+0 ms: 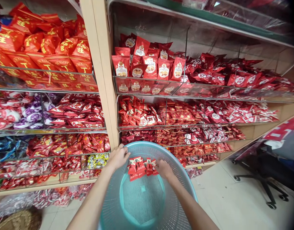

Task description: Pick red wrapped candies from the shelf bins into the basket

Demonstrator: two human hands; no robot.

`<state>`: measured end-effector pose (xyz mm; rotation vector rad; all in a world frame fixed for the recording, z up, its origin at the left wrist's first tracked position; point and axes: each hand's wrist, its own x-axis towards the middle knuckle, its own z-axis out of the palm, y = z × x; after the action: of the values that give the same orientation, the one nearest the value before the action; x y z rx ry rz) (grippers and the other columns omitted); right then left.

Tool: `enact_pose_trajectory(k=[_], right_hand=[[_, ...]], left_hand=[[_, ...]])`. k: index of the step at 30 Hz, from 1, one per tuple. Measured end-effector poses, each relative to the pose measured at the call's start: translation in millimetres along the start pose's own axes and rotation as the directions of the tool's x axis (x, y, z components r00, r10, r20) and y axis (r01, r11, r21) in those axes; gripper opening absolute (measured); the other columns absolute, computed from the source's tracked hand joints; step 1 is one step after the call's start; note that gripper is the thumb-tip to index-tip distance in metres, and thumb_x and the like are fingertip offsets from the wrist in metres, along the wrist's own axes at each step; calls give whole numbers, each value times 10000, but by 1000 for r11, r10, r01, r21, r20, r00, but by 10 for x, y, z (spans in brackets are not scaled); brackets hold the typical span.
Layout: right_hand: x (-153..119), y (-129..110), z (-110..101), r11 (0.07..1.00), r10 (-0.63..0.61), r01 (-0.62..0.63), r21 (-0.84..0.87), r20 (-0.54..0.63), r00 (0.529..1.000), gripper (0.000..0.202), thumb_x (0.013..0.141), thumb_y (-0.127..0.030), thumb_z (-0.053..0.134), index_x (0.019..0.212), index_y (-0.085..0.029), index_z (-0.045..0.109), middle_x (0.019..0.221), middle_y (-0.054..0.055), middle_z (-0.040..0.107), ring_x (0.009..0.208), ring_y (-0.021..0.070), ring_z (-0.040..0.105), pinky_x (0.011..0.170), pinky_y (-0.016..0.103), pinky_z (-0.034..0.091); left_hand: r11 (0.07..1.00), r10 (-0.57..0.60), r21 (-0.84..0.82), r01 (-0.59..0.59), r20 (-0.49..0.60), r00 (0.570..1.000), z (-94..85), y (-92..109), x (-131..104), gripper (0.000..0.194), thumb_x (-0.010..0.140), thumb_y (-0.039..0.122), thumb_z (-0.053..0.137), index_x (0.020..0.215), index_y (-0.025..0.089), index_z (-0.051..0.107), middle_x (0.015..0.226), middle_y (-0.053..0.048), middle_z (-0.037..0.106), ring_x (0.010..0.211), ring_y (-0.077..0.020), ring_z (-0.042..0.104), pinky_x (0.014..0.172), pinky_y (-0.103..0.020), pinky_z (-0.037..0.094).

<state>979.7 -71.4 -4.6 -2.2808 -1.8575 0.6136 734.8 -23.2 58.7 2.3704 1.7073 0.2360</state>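
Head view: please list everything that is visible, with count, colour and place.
Basket: one, teal, centre front.
Packets: several, red and cream, inside it.
Shelves: several, pale wood, both sides.
Big bags: many, orange-red, upper left.
Red packets: uncountable, red, shelves both sides.
Purple packets: many, purple-white, left shelves.
Blue packets: many, blue, left edge.
Yellow packets: many, yellow, left shelves' right end.
Wicker basket: one, brown, lower left.
Floor bags: several, reddish, under left shelves.
Chair: one, black, right.
Patterned item: one, red-white, right; kind unclear.
Floor: one, pale, below.
Left hand: one, bare, on teal basket's rim.
Right hand: one, bare, at packets inside.
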Motion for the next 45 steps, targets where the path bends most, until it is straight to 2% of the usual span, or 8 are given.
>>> enact_pose_trajectory(k=[3, 10, 18, 24, 28, 34, 40, 45], right_hand=[[-40, -44, -19, 987, 26, -26, -156, -3, 1000, 243, 800, -228, 469, 987, -131, 590, 936, 167, 643, 898, 266, 620, 736, 343, 441], [-95, -150, -148, 971, -7, 1, -238, -27, 1000, 267, 844, -316, 437, 932, -137, 616, 931, 171, 643, 895, 278, 617, 737, 356, 439], [-211, -633, -924, 972, -166, 137, -189, -147, 975, 281, 850, -412, 441, 886, -188, 606, 862, 122, 649, 836, 232, 605, 684, 290, 391], [-94, -1259, -1500, 896, -432, 436, -86, -394, 811, 258, 890, -356, 375, 904, -187, 569, 848, 52, 635, 775, 157, 581, 683, 242, 383], [134, -1664, -1600, 885, -453, 438, -155, -496, 741, 229, 867, -292, 426, 1015, -148, 526, 1011, 103, 602, 960, 207, 538, 783, 290, 402], [439, -1966, -1629, 951, -305, 291, -102, -448, 841, 284, 878, -239, 410, 1099, -63, 442, 1044, 193, 579, 1024, 269, 530, 809, 363, 420], [591, -2015, -1598, 975, -211, 217, -42, -471, 856, 432, 838, -420, 477, 1095, -75, 441, 1049, 202, 572, 992, 287, 561, 788, 369, 446], [651, -2063, -1613, 981, -183, 194, -20, -434, 882, 511, 754, -390, 593, 1128, -78, 437, 1069, 205, 575, 1014, 301, 556, 798, 366, 448]], left_hand=[[1000, 10, 5, -10, -8, 1000, 2, -2, -1, 296, 850, 424, 365, 789, 207, 556, 923, -32, 506, 838, -153, 549, 698, -258, 400], [1000, 3, 3, -3, -7, 1000, 16, -16, -8, 297, 849, 429, 357, 795, 211, 551, 937, -37, 507, 835, -166, 562, 671, -269, 403], [998, -33, -45, 33, -1, 999, 26, -36, 5, 292, 849, 418, 369, 779, 204, 555, 928, -34, 525, 838, -153, 558, 691, -259, 407], [998, -15, -61, 14, -14, 1000, 32, -78, 7, 309, 856, 433, 341, 812, 212, 553, 920, -42, 538, 815, -160, 576, 668, -260, 405], [998, 15, -63, -16, -25, 1000, 48, -101, 11, 308, 860, 423, 336, 785, 206, 541, 904, -41, 541, 809, -153, 580, 680, -252, 403], [998, 27, -57, -29, -34, 999, 66, -120, 27, 308, 864, 416, 329, 794, 203, 540, 899, -42, 538, 817, -150, 582, 689, -247, 400], [999, 20, -47, -21, -32, 999, 69, -129, 22, 315, 860, 431, 321, 798, 208, 536, 911, -40, 531, 821, -160, 581, 666, -253, 395], [999, 19, -51, -20, -32, 999, 72, -124, 10, 320, 861, 431, 312, 805, 211, 537, 924, -42, 535, 831, -162, 577, 661, -250, 386]])
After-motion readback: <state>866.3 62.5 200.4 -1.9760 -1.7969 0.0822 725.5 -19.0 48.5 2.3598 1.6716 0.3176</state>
